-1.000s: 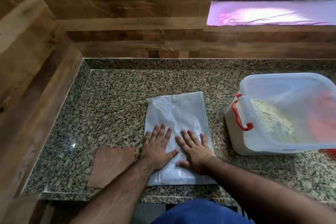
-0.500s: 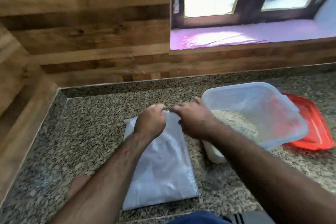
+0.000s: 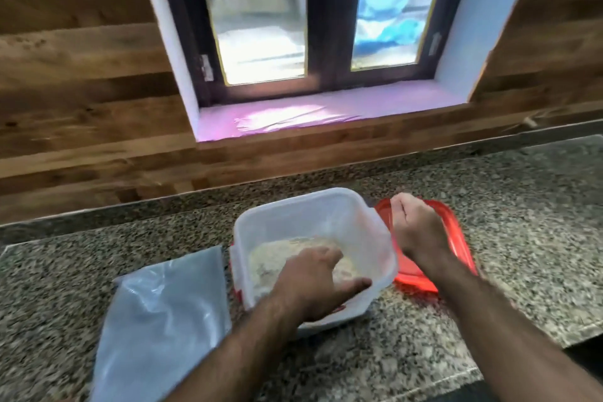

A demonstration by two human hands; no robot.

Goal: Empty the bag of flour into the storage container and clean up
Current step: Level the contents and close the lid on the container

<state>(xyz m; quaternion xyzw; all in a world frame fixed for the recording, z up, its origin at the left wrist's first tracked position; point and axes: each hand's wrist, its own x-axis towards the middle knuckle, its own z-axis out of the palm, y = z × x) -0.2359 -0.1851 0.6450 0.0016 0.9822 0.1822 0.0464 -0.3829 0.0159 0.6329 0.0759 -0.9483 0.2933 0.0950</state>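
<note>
The clear storage container [image 3: 310,202] stands on the granite counter with pale flour [image 3: 287,250] in its bottom. My left hand [image 3: 313,284] grips its near rim, fingers inside and thumb along the front wall. The red lid [image 3: 458,241] lies flat just right of the container. My right hand [image 3: 419,232] rests on the lid with its fingers curled over the far left edge. The empty clear plastic flour bag [image 3: 163,320] lies flat on the counter, left of the container.
The granite counter [image 3: 522,222] runs left to right, with a front edge near my body and a drop at the lower right. A wooden wall and a window with a pink sill [image 3: 293,117] stand behind it.
Both hands left the bag and moved right. The left one took the container's rim and the right one reached the red lid. The view swung right and up.
</note>
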